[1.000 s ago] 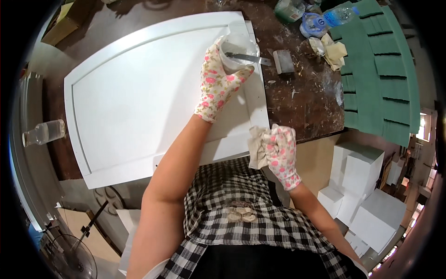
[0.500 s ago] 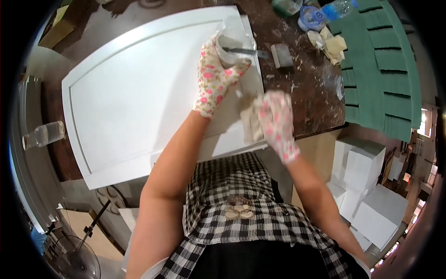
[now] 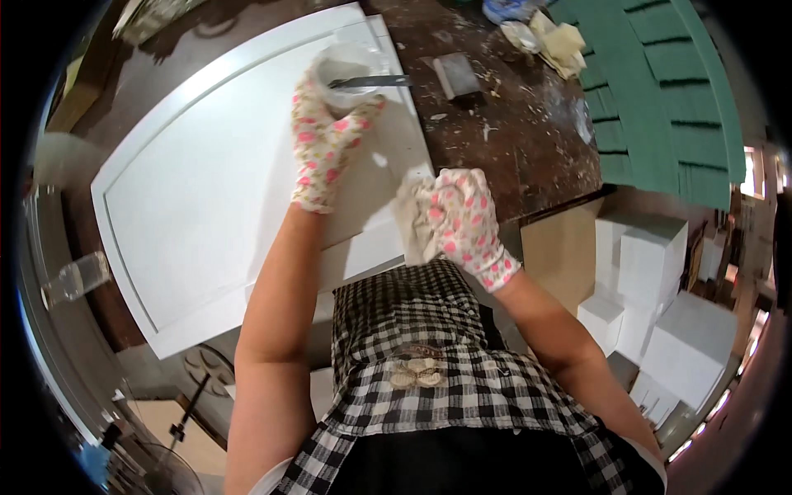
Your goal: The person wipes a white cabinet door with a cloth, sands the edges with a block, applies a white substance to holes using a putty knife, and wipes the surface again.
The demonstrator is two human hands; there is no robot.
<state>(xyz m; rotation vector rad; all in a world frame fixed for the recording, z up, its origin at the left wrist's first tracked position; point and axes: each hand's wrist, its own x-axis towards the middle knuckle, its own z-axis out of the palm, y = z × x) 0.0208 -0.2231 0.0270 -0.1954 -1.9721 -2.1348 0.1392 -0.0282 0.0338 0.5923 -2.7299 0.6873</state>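
A white framed panel (image 3: 206, 190) lies flat on a dark wooden workbench (image 3: 511, 124). My left hand (image 3: 326, 140), in a white glove with pink flowers, is wrapped around a small white tub (image 3: 346, 70) standing on the panel's far right corner. A flat metal blade (image 3: 375, 81) rests across the tub's mouth. My right hand (image 3: 462, 219), in a matching glove, presses a crumpled pale cloth (image 3: 412, 216) against the panel's right edge near its front corner.
A grey block (image 3: 458, 76) and pale rags (image 3: 553, 37) lie on the bench beyond the panel. Green slatted shutters (image 3: 660, 107) lean at the right. White boxes (image 3: 668, 305) are stacked on the floor at the right. A clear bottle (image 3: 74, 279) sits at the left.
My right hand has lifted with the cloth from below the panel's corner up onto its right edge. My left hand stays on the tub.
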